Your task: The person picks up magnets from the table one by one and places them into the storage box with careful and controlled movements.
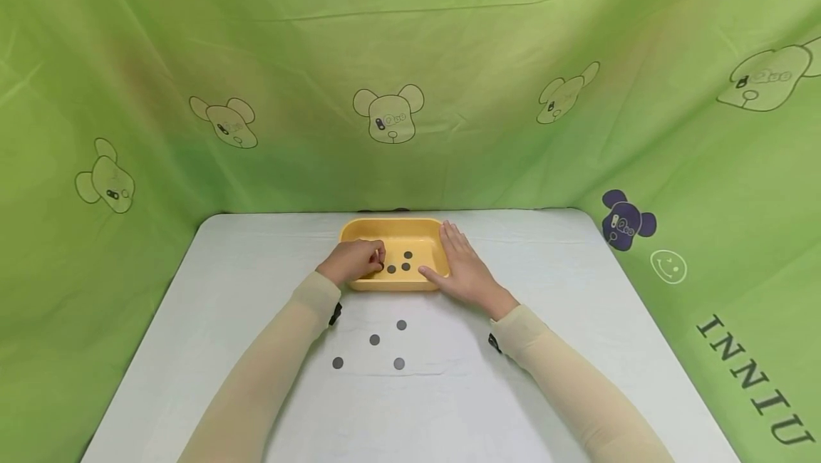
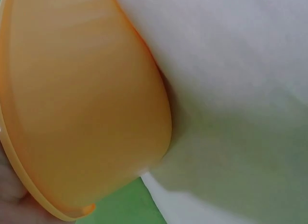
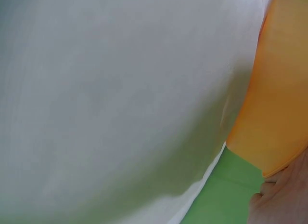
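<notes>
A yellow rectangular plastic basin (image 1: 398,285) stands near the table's back edge. My left hand (image 1: 351,261) reaches over its left side, and thumb and finger pinch a small dark disc (image 1: 381,267) just above the floor of the basin. Three loose grey discs, one of them a disc (image 1: 408,255) toward the back, lie inside. On the basin's right rim rests my right hand (image 1: 471,274), fingers straight and thumb over the front corner. The left wrist view shows mainly the basin's outer wall (image 2: 91,103), with part of the hand at the lower left.
Several more grey discs, among them a disc (image 1: 375,340), lie spread on the white tablecloth (image 1: 449,392) in front of the basin. A green curtain (image 1: 308,171) with printed bear heads hangs behind the table and along both sides.
</notes>
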`<state>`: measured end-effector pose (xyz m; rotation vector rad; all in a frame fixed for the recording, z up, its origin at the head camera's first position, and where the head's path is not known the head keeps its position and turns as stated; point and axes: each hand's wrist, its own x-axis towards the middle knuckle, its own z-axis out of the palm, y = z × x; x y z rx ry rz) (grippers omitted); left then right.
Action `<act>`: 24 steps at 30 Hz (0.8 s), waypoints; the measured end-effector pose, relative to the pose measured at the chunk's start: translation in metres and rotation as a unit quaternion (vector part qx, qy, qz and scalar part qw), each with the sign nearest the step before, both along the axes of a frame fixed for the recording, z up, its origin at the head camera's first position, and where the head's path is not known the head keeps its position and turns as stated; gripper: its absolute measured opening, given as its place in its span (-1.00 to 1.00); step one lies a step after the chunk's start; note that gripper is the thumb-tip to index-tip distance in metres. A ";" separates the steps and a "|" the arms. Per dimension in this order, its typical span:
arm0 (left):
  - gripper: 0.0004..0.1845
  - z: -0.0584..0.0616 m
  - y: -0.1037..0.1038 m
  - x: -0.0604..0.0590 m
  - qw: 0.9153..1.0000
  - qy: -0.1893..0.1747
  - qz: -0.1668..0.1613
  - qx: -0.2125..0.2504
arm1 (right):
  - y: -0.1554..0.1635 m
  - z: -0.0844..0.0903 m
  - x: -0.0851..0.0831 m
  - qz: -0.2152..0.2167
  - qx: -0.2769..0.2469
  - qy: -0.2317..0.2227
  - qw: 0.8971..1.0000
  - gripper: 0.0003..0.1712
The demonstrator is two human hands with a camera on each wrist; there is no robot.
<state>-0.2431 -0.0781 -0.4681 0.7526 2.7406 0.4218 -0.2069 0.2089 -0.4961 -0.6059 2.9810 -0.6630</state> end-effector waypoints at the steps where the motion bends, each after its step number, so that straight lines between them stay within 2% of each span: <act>1: -0.90 0.000 0.000 0.000 1.000 0.001 0.000 -0.003 | 0.000 0.000 0.000 0.000 0.000 -0.001 1.000 0.27; 8: -0.89 0.001 0.001 0.001 1.000 0.008 0.000 -0.016 | -0.001 0.002 0.001 -0.003 -0.003 -0.009 1.000 0.26; 19: -0.84 0.002 0.005 0.001 0.999 0.020 0.006 -0.025 | -0.001 0.002 0.002 0.000 -0.014 0.002 1.000 0.25; 24: -0.84 0.002 0.004 0.001 1.000 0.019 0.008 -0.010 | -0.001 0.002 0.002 0.000 -0.014 0.003 1.000 0.25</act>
